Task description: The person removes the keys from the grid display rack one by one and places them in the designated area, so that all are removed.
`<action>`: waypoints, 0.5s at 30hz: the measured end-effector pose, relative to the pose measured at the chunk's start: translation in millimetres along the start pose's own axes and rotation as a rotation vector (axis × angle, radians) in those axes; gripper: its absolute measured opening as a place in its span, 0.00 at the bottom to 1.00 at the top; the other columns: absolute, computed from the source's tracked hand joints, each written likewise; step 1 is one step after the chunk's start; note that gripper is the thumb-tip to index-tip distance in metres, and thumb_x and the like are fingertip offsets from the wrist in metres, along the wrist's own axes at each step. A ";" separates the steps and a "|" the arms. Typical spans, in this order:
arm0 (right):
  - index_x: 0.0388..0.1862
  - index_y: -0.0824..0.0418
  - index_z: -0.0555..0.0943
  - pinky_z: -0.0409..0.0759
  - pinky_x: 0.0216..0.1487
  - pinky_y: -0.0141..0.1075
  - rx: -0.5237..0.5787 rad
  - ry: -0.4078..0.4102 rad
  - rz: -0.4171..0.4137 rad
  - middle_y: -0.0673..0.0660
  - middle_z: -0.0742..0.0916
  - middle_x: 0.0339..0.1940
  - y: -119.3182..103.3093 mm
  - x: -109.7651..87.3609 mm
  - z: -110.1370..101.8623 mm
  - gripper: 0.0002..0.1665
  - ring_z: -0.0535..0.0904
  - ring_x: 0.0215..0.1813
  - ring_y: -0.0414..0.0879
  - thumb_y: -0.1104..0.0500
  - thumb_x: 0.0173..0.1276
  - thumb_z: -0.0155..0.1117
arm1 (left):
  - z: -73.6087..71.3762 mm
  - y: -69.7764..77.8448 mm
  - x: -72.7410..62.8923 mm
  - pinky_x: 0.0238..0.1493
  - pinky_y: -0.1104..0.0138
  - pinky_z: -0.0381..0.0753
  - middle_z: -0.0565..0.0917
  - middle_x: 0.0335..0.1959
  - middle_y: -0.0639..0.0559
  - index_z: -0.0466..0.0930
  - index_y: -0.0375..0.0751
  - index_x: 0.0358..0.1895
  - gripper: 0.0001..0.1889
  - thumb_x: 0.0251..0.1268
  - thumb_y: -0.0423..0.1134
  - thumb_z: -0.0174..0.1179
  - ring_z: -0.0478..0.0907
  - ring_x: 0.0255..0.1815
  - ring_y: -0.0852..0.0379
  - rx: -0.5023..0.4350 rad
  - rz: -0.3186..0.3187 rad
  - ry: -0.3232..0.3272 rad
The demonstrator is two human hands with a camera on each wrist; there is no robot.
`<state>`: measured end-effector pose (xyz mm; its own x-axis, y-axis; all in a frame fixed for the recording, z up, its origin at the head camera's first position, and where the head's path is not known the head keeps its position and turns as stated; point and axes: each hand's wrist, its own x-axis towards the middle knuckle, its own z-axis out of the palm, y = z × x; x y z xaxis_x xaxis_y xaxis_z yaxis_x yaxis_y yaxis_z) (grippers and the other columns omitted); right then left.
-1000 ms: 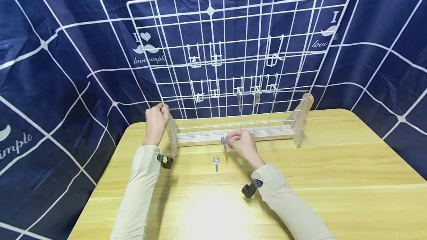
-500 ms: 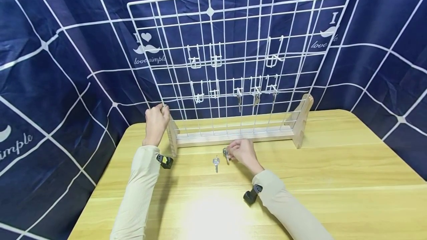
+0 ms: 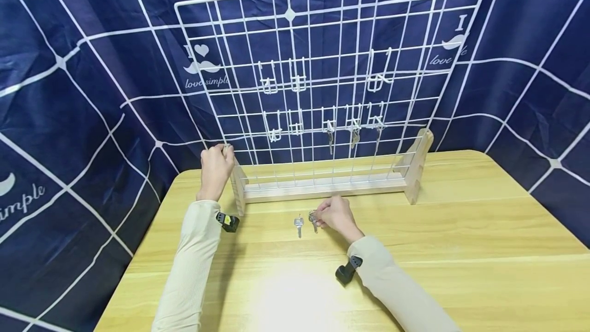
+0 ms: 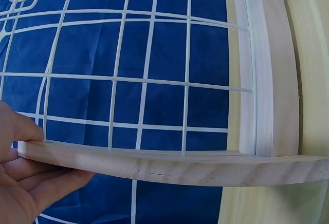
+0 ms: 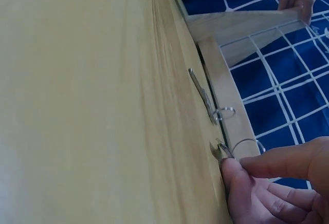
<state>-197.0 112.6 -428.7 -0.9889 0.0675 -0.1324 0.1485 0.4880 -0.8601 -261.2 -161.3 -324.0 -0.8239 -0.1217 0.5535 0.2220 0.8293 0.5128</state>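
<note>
My left hand (image 3: 216, 168) grips the top of the left wooden side piece (image 4: 154, 167) of a stand. That stand carries a white wire grid rack (image 3: 313, 27). Thumb and forefinger of my right hand (image 3: 337, 215) pinch a key (image 5: 215, 152) by its split ring (image 5: 247, 140), low over the tabletop, in front of the stand's base bar (image 3: 322, 188). Just left of it in the head view lies a second silver key (image 3: 299, 225) with its own ring. In the right wrist view, part of the held key is hidden by my fingertips.
White wire hooks hang on the grid in two rows. From the lower row's right-hand hooks hang several keys, one being this key (image 3: 330, 140). The right wooden side piece (image 3: 417, 168) stands on the table (image 3: 484, 229). A dark blue curtain (image 3: 92, 142) surrounds it.
My right hand has lowered the key from in front of the base bar and brought it nearer to me, beside the second key. My left hand has stayed on the side piece.
</note>
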 end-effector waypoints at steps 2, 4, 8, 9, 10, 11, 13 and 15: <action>0.27 0.71 0.83 0.80 0.23 0.32 -0.016 -0.010 -0.006 0.56 0.85 0.18 0.1 -3.2 0.8 0.02 0.81 0.17 0.42 0.71 0.56 0.69 | 0.4 0.3 0.0 0.38 0.50 0.77 0.75 0.16 0.40 0.76 0.32 0.21 0.14 0.66 0.35 0.55 0.78 0.29 0.34 -0.002 0.000 0.001; 0.26 0.70 0.82 0.80 0.23 0.32 -0.033 -0.008 -0.014 0.56 0.84 0.18 0.7 -6.0 2.2 0.03 0.81 0.17 0.42 0.71 0.56 0.69 | 0.6 0.6 0.1 0.37 0.50 0.77 0.75 0.16 0.40 0.75 0.33 0.20 0.15 0.66 0.35 0.55 0.78 0.28 0.34 -0.004 -0.001 -0.001; 0.25 0.68 0.80 0.80 0.22 0.32 -0.052 0.004 -0.019 0.56 0.84 0.18 -2.0 -9.9 4.2 0.05 0.81 0.17 0.42 0.70 0.57 0.69 | 0.7 0.7 0.7 0.38 0.49 0.77 0.77 0.18 0.37 0.78 0.30 0.23 0.14 0.66 0.36 0.55 0.79 0.30 0.33 -0.013 -0.003 0.011; 0.25 0.68 0.80 0.80 0.22 0.32 -0.051 0.007 -0.016 0.56 0.84 0.18 -3.2 -10.8 4.4 0.06 0.81 0.17 0.43 0.70 0.56 0.69 | 0.7 0.6 0.9 0.38 0.49 0.77 0.78 0.19 0.37 0.79 0.29 0.25 0.14 0.66 0.36 0.55 0.79 0.31 0.33 -0.014 -0.006 0.011; 0.26 0.68 0.80 0.79 0.22 0.32 -0.055 0.009 -0.014 0.56 0.84 0.18 -4.1 -11.2 4.6 0.06 0.81 0.17 0.43 0.70 0.56 0.70 | 0.6 0.4 0.9 0.39 0.49 0.77 0.79 0.20 0.36 0.80 0.28 0.26 0.14 0.66 0.36 0.55 0.80 0.31 0.33 -0.013 -0.009 0.011; 0.26 0.68 0.79 0.79 0.22 0.32 -0.058 0.009 -0.009 0.56 0.84 0.18 -5.2 -11.6 4.7 0.06 0.81 0.18 0.43 0.70 0.56 0.70 | 0.6 0.1 1.0 0.40 0.49 0.77 0.79 0.21 0.35 0.80 0.28 0.28 0.14 0.66 0.36 0.55 0.80 0.32 0.33 -0.011 -0.013 0.010; 0.27 0.67 0.79 0.79 0.22 0.32 -0.077 0.006 -0.008 0.55 0.84 0.18 -6.0 -12.4 4.7 0.06 0.81 0.18 0.43 0.70 0.56 0.70 | 0.7 -0.1 0.8 0.40 0.49 0.77 0.80 0.22 0.34 0.81 0.27 0.30 0.14 0.67 0.37 0.54 0.80 0.34 0.32 -0.007 -0.019 0.003; 0.27 0.66 0.79 0.78 0.22 0.31 -0.118 0.008 -0.010 0.54 0.84 0.18 -6.1 -13.4 4.5 0.07 0.80 0.18 0.42 0.70 0.55 0.71 | 0.4 0.0 0.2 0.40 0.49 0.77 0.79 0.22 0.35 0.81 0.27 0.30 0.14 0.67 0.37 0.54 0.80 0.33 0.33 -0.001 -0.023 -0.008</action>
<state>-184.6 104.8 -423.9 -0.9904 0.0684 -0.1198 0.1371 0.5877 -0.7974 -261.5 -161.1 -324.2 -0.8330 -0.1358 0.5363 0.2037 0.8260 0.5256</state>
